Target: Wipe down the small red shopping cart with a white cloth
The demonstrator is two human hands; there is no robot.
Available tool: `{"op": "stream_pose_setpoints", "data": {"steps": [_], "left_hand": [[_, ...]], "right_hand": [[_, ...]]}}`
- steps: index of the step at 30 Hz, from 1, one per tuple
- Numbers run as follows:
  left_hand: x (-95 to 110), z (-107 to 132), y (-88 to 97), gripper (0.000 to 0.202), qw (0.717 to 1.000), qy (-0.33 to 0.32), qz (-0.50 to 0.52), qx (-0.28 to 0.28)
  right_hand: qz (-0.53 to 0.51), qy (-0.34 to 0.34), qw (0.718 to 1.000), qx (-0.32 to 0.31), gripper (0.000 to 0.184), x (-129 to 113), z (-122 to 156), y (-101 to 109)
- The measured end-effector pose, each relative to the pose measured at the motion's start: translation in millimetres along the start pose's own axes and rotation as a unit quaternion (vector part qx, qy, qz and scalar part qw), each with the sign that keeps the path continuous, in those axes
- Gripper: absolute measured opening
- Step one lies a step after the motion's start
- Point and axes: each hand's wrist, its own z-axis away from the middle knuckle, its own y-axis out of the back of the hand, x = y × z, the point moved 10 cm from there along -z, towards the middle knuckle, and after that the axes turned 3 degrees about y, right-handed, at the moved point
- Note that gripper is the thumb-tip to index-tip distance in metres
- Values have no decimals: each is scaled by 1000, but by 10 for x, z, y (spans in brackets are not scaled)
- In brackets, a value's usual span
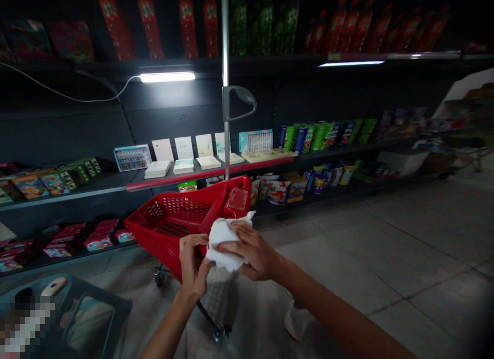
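A red plastic shopping basket on wheels (170, 220) stands on the tiled floor in front of me, its tall metal handle pole (225, 91) rising upward. My right hand (252, 251) is closed over a crumpled white cloth (224, 240) and presses it against the near rim of the basket. My left hand (193, 264) pinches the lower left part of the same cloth, right at the basket's edge. The basket's inside looks empty as far as I can see.
Dark shop shelves (173, 176) run along the back with notebooks, boxed goods and packets. A grey-green crate (77, 312) sits at bottom left on the floor. Open tiled floor (386, 246) stretches to the right.
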Motion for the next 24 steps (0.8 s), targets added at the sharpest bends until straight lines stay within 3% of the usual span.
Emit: {"op": "stream_pose_setpoints", "data": {"steps": [3,8,13,17,24], "left_hand": [[-68,-1,126,35,997,31,40,56],[-181,-39,435,25,982,50,97,153],[-346,-125,705,17,971,77,154,169],[-350,-172,882,16,962,56,194,182],[-300,-159,1071,22,950,20,227,212]], "right_hand": [[-23,-37,999,-2,59,237,12,43],[-5,-23,1000,-6,53,427,0,43],[-1,-109,994,29,56,925,99,125],[15,-162,986,43,61,1333,213,213],[37,-179,982,53,54,1558,209,344]]}}
